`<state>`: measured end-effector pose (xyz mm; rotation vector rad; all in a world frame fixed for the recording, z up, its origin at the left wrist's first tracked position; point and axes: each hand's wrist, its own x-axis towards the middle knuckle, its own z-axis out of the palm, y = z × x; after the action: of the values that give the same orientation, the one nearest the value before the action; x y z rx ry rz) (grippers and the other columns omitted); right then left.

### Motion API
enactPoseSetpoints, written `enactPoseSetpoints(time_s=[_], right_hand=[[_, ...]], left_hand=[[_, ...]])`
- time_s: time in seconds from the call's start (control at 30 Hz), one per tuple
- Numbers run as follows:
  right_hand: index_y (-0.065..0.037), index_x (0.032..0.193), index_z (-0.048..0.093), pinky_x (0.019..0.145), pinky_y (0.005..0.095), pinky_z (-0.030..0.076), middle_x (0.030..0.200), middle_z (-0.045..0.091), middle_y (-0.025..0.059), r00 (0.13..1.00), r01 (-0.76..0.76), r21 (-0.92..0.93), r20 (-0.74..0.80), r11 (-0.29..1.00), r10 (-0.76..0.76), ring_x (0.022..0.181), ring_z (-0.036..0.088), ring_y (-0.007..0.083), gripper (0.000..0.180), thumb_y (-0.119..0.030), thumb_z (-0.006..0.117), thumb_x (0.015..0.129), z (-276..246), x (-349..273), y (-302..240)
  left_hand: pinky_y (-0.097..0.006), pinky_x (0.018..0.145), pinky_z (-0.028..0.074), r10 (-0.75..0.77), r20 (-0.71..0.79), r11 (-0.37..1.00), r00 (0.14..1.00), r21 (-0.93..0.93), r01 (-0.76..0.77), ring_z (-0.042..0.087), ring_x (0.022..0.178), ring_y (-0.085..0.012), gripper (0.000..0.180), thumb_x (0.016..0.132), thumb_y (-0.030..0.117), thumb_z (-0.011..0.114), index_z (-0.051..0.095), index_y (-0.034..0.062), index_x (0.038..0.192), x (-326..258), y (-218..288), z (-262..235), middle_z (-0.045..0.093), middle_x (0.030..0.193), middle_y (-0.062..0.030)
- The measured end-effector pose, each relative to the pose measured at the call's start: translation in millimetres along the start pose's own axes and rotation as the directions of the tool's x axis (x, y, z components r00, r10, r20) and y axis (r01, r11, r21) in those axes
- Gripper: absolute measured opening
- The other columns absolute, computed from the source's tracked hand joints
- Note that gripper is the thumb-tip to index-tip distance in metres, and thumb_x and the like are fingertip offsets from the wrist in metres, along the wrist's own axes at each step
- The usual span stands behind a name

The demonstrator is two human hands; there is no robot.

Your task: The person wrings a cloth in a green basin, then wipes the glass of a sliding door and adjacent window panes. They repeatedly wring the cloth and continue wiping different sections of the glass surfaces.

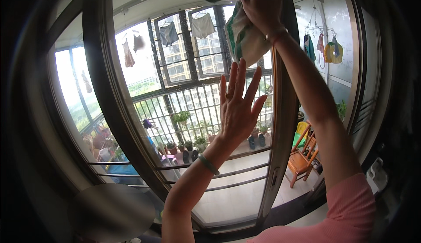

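My right hand [260, 3] is raised high against the glass of a dark-framed sliding door [283, 124], gripping a white and green cloth [244, 38] that hangs down below the fist. My left hand [237, 108] rests flat on the same pane lower down, fingers spread, with a ring on one finger and a green bangle on the wrist. The cloth's lower edge hangs just above my left fingertips.
Through the glass lies a balcony with potted plants [180, 118] along a railing, shoes on the floor and clothes [202, 24] hanging overhead. A wooden folding chair [302, 155] stands at the right near a hanging rack of small garments [323, 46]. A second dark door frame [103, 85] curves at left.
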<state>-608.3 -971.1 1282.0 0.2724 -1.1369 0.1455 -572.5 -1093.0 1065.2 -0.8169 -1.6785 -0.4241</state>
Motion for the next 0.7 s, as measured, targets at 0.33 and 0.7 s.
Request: enactPoseSetpoints(time_s=[0.33,0.7], right_hand=[[-0.008,0.123,0.059,0.066,0.0406,0.054,0.119,0.058,0.0144,0.705,-0.150,0.580,0.631,0.800,-0.325,0.088,0.065,0.0320,0.039,-0.018,0.064,0.085,-134.2,-251.4,-75.0],[-0.020,0.112,0.068,0.081,0.0439,0.050,0.095,0.066,0.0099,0.945,0.326,0.149,-0.068,0.934,-0.319,0.091,0.063,0.0280,0.027,-0.027,0.070,0.086,21.8,-7.6,-71.8]], left_hand=[[-0.046,0.109,0.019,-0.110,0.142,0.989,0.984,-0.087,0.123,0.016,0.152,-0.0302,0.059,0.095,0.033,0.059,0.041,0.0289,0.151,-105.7,-14.5,-19.7,0.020,0.163,-0.0149],[-0.055,0.121,0.010,0.008,-0.055,0.996,0.998,0.090,-0.003,0.009,0.152,-0.0281,0.063,0.094,0.032,0.062,0.037,0.0288,0.152,-20.3,-53.7,-64.2,0.012,0.165,-0.0105]])
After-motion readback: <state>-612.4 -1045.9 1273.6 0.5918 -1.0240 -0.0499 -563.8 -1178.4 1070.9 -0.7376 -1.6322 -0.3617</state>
